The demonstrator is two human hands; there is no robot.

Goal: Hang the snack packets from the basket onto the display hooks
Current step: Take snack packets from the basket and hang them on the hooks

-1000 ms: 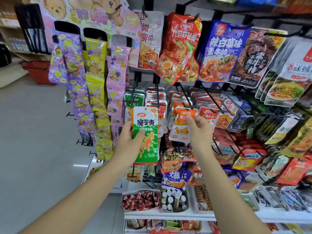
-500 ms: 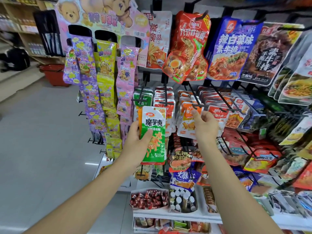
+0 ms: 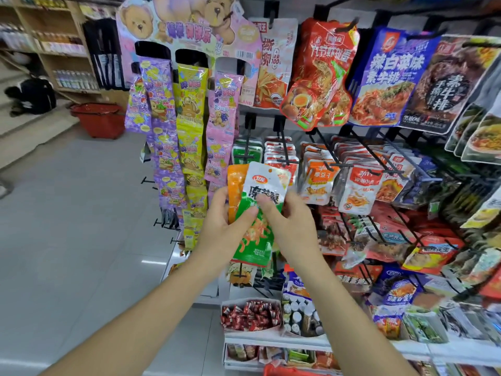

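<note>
left grip (image 3: pixel 225 234): fingers curled round green packet (image 3: pixel 257 240), orange packet (image 3: pixel 236 183) fanned behind it
right grip (image 3: pixel 290 226): pinches green packet near its top
packet location: in front of rack, just below hook (image 3: pixel 246 142) of green packs
basket (image 3: pixel 99 119): on floor, well apart
risk: orange packet may slip as green pulls free; hang hole may miss hook tip

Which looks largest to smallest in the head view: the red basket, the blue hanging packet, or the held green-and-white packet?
1. blue hanging packet.
2. green-and-white packet, near the camera, so inflated.
3. red basket, far off; real size unsure.
</note>
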